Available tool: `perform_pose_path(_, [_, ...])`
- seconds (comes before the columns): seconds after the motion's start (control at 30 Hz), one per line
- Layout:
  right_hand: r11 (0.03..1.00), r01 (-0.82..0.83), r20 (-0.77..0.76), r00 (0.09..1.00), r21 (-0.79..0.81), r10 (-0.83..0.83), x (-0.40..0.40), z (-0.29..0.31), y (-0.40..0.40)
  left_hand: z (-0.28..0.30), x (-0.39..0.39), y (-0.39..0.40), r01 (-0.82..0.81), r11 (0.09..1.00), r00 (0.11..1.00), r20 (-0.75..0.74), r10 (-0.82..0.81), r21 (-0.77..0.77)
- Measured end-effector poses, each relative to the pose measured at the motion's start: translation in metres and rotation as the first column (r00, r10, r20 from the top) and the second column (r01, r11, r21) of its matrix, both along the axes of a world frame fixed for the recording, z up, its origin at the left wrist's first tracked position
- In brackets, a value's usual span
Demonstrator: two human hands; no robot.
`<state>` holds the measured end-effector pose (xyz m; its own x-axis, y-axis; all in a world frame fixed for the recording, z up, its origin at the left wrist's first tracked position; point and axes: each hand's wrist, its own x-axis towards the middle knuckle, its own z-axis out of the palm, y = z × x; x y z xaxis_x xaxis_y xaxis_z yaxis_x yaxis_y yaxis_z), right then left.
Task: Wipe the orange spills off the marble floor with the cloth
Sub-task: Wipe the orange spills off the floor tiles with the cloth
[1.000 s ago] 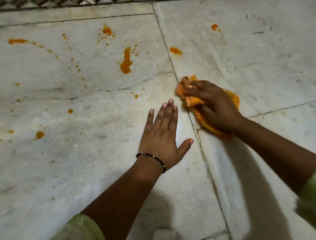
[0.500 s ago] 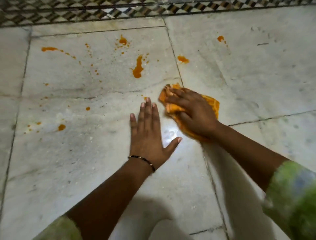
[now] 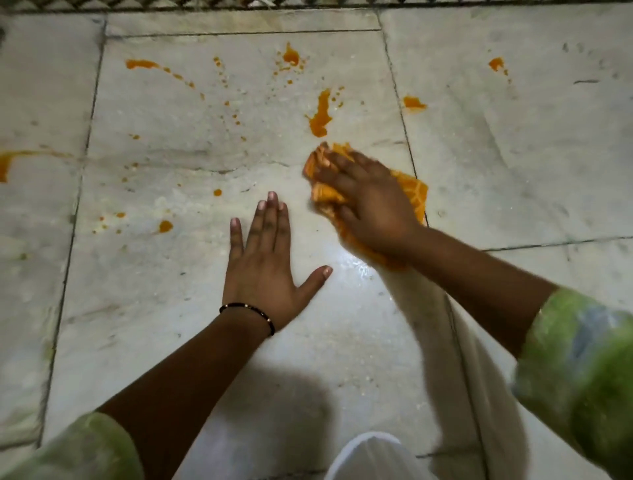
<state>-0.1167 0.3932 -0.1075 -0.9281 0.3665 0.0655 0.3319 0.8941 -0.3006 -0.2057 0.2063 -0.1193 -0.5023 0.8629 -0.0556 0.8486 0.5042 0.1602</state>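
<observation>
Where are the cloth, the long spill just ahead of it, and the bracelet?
cloth (image 3: 412,192), head view, bare right corner.
long spill (image 3: 321,114), head view, its middle.
bracelet (image 3: 250,310), head view, band on left wrist.

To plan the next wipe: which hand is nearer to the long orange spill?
Right. The right hand, on the cloth, lies just below the long orange spill; the left hand rests lower left.

Pale grey-white veined marble floor slabs (image 3: 178,308) meet at thin dark grout joints (image 3: 73,219). A dark patterned border strip (image 3: 205,4) runs along twelve o'clock. Bright light glares off the wet stone near centre.
</observation>
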Motion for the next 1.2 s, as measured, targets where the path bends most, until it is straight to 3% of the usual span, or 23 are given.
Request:
perform_pose_path(0.1, [0.996, -0.086, -0.031, 0.996, -0.010, 0.086, 0.060, 0.004, -0.001, 0.002, 0.001, 0.001, 0.011, 1.000, 1.000, 0.009, -0.011, 0.000])
perform_pose_path(0.2, [0.993, 0.119, -0.081, 0.990, -0.002, -0.119, 0.063, 0.002, 0.042, 0.003, 0.000, 0.001, 0.015, 1.000, 1.000, 0.010, -0.015, -0.006])
perform_pose_path(0.3, [0.953, 0.303, -0.046, 0.952, 0.015, -0.302, 0.009, 0.004, 0.058, 0.004, 0.001, 0.000, 0.007, 1.000, 1.000, 0.010, -0.007, -0.007])
perform_pose_path(0.43, [0.996, 0.083, 0.029, 0.996, 0.017, -0.083, -0.039, 0.006, 0.001, 0.004, 0.002, 0.001, 0.006, 1.000, 1.000, 0.009, -0.006, -0.017])
perform_pose_path(0.53, [0.998, -0.053, -0.006, 0.999, -0.036, 0.053, 0.003, 0.006, -0.038, 0.002, 0.001, 0.001, 0.008, 1.000, 1.000, 0.000, -0.008, -0.021])
perform_pose_path(0.7, [0.996, 0.088, -0.059, 0.994, -0.029, -0.089, 0.068, 0.002, -0.005, 0.001, 0.000, 0.000, 0.011, 1.000, 1.000, 0.026, -0.011, 0.002])
perform_pose_path(0.87, [0.961, 0.277, -0.032, 0.960, -0.001, -0.277, 0.018, 0.007, 0.018, 0.000, 0.000, -0.001, 0.024, 1.000, 0.999, 0.044, -0.024, -0.002])
perform_pose_path(1.07, [0.999, 0.022, 0.039, 0.999, -0.045, -0.020, 0.019, 0.007, -0.045, 0.000, -0.002, -0.002, 0.039, 0.999, 0.998, 0.050, -0.040, 0.020])
perform_pose_path(1.2, [0.995, 0.072, -0.055, 0.996, -0.066, -0.076, 0.069, 0.007, -0.049, 0.000, -0.005, -0.005, 0.072, 0.997, 0.993, 0.088, -0.072, 0.004])
